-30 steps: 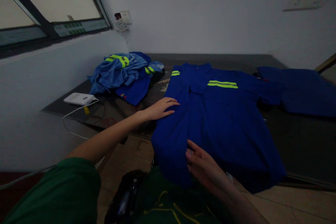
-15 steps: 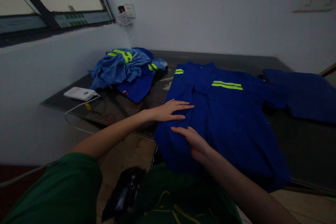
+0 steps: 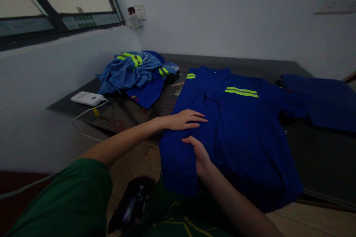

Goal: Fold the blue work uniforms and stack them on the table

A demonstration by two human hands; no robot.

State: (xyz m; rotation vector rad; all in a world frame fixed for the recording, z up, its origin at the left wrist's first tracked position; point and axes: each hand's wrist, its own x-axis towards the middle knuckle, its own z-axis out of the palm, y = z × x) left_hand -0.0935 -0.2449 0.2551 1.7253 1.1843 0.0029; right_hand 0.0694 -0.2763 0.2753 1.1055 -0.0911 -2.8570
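Note:
A dark blue work shirt with yellow-green reflective stripes is spread on the dark table, its collar toward the wall. My left hand lies flat on the shirt's left part, fingers stretched to the right. Just below it, my right hand is at the edge of the folded-over sleeve, thumb on top and the other fingers hidden beneath the fabric. The sleeve's lower end hangs past the table's front edge.
Crumpled blue clothes lie at the table's back left. A white power bank with a cable sits near the left edge. Folded blue cloth lies at right. A dark bag is below the table.
Both hands have moved slightly toward me. The sleeve part now hangs straighter and lower, and the shirt's bottom edge has shifted a little left.

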